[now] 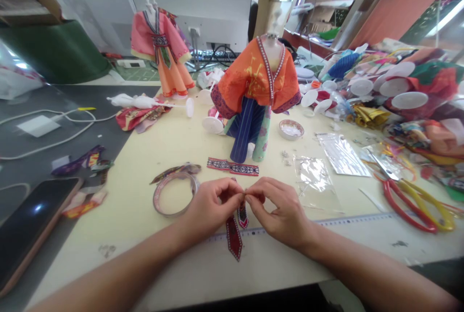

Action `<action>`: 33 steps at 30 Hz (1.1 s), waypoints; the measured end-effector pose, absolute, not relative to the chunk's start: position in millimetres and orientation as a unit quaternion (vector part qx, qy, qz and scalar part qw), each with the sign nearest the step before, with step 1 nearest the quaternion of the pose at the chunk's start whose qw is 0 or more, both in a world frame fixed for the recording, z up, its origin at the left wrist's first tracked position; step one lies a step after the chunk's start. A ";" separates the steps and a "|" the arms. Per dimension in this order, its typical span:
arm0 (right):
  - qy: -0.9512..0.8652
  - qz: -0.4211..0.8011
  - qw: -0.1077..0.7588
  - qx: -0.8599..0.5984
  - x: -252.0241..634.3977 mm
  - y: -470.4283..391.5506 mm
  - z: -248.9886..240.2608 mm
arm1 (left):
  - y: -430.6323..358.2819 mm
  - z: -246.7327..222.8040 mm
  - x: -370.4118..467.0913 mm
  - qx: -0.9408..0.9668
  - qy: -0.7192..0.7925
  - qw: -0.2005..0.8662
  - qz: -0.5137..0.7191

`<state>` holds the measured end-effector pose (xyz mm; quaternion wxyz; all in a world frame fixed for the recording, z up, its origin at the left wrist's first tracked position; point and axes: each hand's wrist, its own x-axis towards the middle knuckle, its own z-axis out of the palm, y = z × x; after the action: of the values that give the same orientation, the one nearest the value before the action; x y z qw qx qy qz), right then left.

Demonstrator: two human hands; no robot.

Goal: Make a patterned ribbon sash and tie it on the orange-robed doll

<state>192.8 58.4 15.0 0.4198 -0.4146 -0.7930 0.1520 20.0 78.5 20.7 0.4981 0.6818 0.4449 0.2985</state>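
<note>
My left hand (217,203) and my right hand (281,208) meet at their fingertips over the table's front part, both pinched on a small dark doll sash with a pointed, bead-edged end (242,216). The part between the fingertips is hidden. Below my left fingers hangs or lies a longer dark-red pointed strip (234,240) with a white bead edge; whether it joins the other piece I cannot tell. Just beyond my hands lies a patterned woven band (232,166). A roll of tape (174,194) sits beside my left hand. Behind stands a doll form in an orange robe (250,75).
A second dressed doll form (159,51) stands at the back left, a bare white form (137,101) lying before it. Red and yellow scissors (409,205), a ruler (340,221) and plastic bags (315,181) are at right. A phone (32,225) lies at left.
</note>
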 end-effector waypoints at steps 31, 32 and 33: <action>-0.756 0.208 0.411 -0.465 191.8 60.3 19.5 | 75.6 19.2 21.7 0.709 0.440 0.455 0.311; -0.749 0.221 0.410 -0.472 192.0 60.6 20.2 | 76.2 19.2 21.6 0.698 0.442 0.471 0.309; -0.741 0.235 0.409 -0.478 192.2 61.1 20.7 | 76.9 19.1 21.3 0.684 0.445 0.490 0.307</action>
<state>192.2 61.1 20.7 0.4091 -0.4784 -0.7408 0.2346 21.3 76.9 19.1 0.4904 0.6838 0.4449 0.3067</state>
